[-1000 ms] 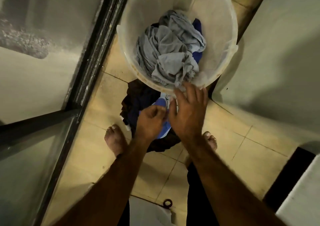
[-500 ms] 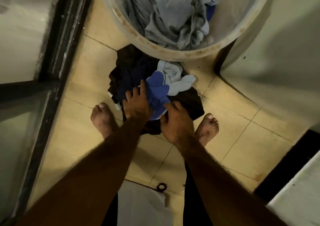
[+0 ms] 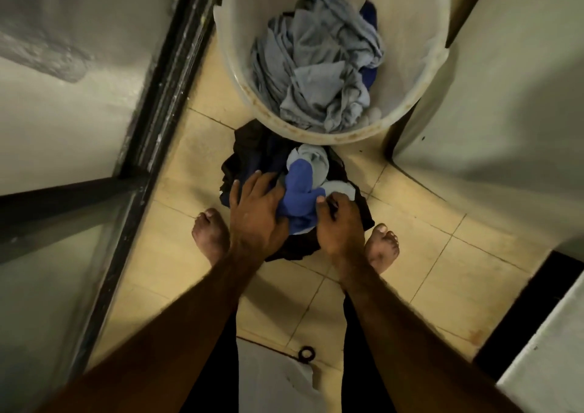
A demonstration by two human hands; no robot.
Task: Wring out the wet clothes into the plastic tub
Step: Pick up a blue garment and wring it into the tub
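A translucent white plastic tub (image 3: 420, 74) stands on the tiled floor ahead, holding crumpled grey clothes (image 3: 319, 64) and a bit of dark blue cloth. In front of the tub lies a pile of dark clothes (image 3: 252, 156) with a blue and grey garment (image 3: 301, 191) on top. My left hand (image 3: 256, 213) lies spread over the pile's left side, fingertips on the dark cloth, thumb against the blue garment. My right hand (image 3: 338, 223) grips the blue garment's right side with curled fingers.
My bare feet (image 3: 210, 232) stand either side of the pile. A dark metal door frame (image 3: 164, 96) with frosted glass runs along the left. Pale walls (image 3: 505, 112) close in on the right. A small black ring (image 3: 306, 354) lies on the floor behind.
Both hands came down from the tub's rim to the pile on the floor. My right hand has closed on the blue garment, and my left has spread over the dark cloth.
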